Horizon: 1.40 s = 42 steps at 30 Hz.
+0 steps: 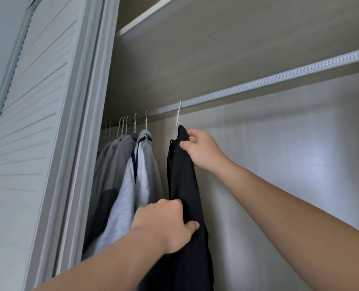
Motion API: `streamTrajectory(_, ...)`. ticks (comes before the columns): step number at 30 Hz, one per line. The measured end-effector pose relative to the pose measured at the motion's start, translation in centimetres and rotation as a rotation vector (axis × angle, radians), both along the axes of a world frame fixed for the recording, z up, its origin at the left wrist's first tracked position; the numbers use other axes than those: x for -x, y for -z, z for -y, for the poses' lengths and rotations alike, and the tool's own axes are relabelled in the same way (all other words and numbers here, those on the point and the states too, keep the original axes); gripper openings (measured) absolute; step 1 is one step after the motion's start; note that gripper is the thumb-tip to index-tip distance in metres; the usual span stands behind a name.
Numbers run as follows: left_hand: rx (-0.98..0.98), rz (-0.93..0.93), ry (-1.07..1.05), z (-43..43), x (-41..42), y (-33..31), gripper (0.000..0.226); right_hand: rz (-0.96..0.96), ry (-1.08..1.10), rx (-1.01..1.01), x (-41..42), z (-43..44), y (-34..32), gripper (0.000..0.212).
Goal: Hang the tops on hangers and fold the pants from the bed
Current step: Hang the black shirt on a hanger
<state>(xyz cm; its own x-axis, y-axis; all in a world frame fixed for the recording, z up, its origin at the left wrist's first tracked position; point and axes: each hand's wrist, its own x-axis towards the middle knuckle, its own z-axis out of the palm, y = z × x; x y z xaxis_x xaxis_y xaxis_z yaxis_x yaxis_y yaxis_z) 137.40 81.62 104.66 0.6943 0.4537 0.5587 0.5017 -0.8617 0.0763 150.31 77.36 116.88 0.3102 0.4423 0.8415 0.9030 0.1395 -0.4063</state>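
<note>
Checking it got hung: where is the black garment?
Head view, centre: the black garment hangs by a white hanger on the wardrobe rail, right of the grey tops, right hand gripping its top, left hand lower.

Wardrobe: one top on the rail, between my two hands.
I see the top (182, 175) hanging from a hanger (178, 114) hooked over the rail (258, 85), just above my right hand (203, 150), which holds its upper edge. My left hand (166, 223) grips it lower down. More tops (132, 175) hang on the same rail just left of my left hand, with the door (37, 101) further left. A shelf (145, 15) lies above the rail, and the wall (279, 143) is behind my right hand.
</note>
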Motion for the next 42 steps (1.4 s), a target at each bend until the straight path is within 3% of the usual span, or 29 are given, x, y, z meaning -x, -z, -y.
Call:
streamTrajectory(3, 0.020, 0.017, -0.075, -1.0, 0.1, 0.1, 0.044, -0.033, -0.084, -0.013, -0.2, -2.9, -0.1, 0.028)
streamTrajectory(7, -0.055, 0.017, -0.168, -3.1, 0.1, 0.6, 0.031, -0.050, -0.163, -0.010, -0.1, -7.4, 0.2, 0.029)
streamTrajectory(14, -0.074, 0.053, -0.265, -7.7, 1.2, 1.2, 0.028, 0.018, -0.156, 0.014, -0.7, -14.6, -0.2, 0.008)
streamTrajectory(17, -0.059, 0.048, -0.291, -9.1, 1.8, 1.3, 0.023, 0.046, -0.144, 0.022, -1.5, -16.3, 0.2, 0.041)
streamTrajectory(19, -0.035, 0.049, -0.291, -9.6, 2.1, 1.4, 0.020, 0.047, -0.140, 0.006, -2.1, -16.7, 0.7, 0.034)
streamTrajectory(22, -0.004, 0.054, -0.271, -9.6, 2.4, 1.9, 0.021, -0.001, -0.189, 0.006, -2.2, -15.7, 1.9, 0.046)
streamTrajectory(27, -0.012, 0.051, -0.165, -7.8, 4.3, 2.6, 0.021, 0.062, -0.279, 0.018, 0.2, -11.7, 6.1, 0.043)
streamTrajectory(30, -0.054, 0.024, -0.045, -5.6, 7.4, 3.6, 0.023, 0.191, -0.254, 0.010, 2.6, -8.8, 9.7, 0.048)
streamTrajectory(34, -0.157, 0.028, -0.055, -3.4, 13.7, 6.7, 0.023, 0.364, -0.235, -0.025, 7.4, -4.9, 13.6, 0.060)
streamTrajectory(37, -0.130, 0.037, -0.142, -1.9, 19.9, 9.7, 0.027, 0.437, -0.307, 0.039, 12.2, -3.1, 16.6, 0.061)
streamTrajectory(42, -0.065, -0.022, -0.388, 2.2, 31.9, 15.2, 0.056, 0.494, -0.394, 0.182, 22.3, -1.3, 22.1, 0.064)
